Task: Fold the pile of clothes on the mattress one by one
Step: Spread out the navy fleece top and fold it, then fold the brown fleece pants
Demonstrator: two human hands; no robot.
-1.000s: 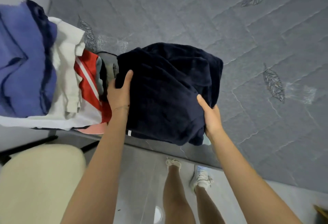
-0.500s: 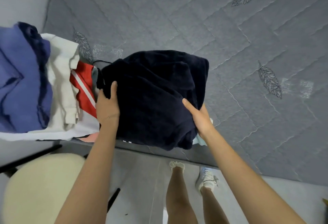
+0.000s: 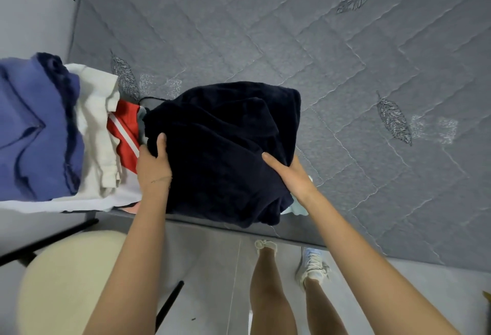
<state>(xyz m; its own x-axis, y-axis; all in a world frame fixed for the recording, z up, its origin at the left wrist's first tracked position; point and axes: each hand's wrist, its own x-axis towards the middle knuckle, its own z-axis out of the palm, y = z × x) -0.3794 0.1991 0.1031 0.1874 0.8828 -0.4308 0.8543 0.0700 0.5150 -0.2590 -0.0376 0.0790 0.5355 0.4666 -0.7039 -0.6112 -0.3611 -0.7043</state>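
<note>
A bundled dark navy garment sits at the near edge of the grey quilted mattress. My left hand grips its left side, thumb over the top. My right hand grips its right side, thumb on the cloth and fingers tucked under. To the left lies the pile: a blue garment, a white garment and a red garment with a white stripe. A pale teal cloth peeks out beneath the navy bundle.
A cream round stool with black legs stands on the grey floor at the lower left. My legs and white sneakers are beside the mattress edge. A pale wall borders the mattress on the left.
Both hands carried the navy bundle a little leftward, toward the pile, and it now covers more of the red garment. The grip is unchanged.
</note>
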